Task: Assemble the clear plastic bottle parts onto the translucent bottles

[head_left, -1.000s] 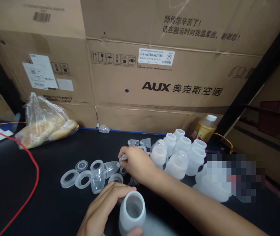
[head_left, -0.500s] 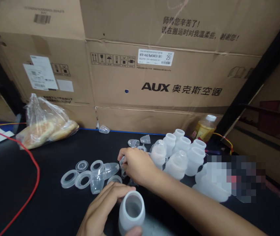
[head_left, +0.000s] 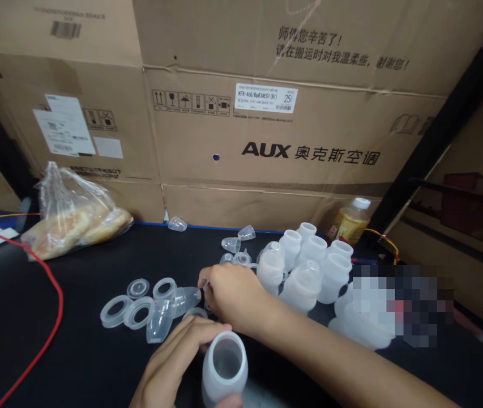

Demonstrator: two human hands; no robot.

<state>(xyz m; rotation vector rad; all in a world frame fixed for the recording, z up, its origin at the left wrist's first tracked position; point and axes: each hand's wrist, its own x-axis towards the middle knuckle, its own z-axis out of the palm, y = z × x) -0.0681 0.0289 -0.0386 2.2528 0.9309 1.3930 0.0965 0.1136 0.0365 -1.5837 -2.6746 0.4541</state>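
From the head camera, the left hand (head_left: 173, 362) is wrapped around a frosted silicone bottle (head_left: 224, 365), mouth up, low and near the body. The right hand (head_left: 230, 294) reaches across to the loose clear caps and rings (head_left: 139, 309) on the black table (head_left: 33, 340); its fingertips are curled over something small, and whether they pinch it cannot be told. This looks like picking a fitting for the bottle; next the piece must come back over the open mouth, just below the right wrist.

We hold a frosted white bottle (head_left: 224, 365), mouth open and tipped toward us, just below the rings (head_left: 126, 310). Those translucent rings lie flat on the black surface (head_left: 75, 351), with clear caps (head_left: 160, 318) lying on their sides right of them.
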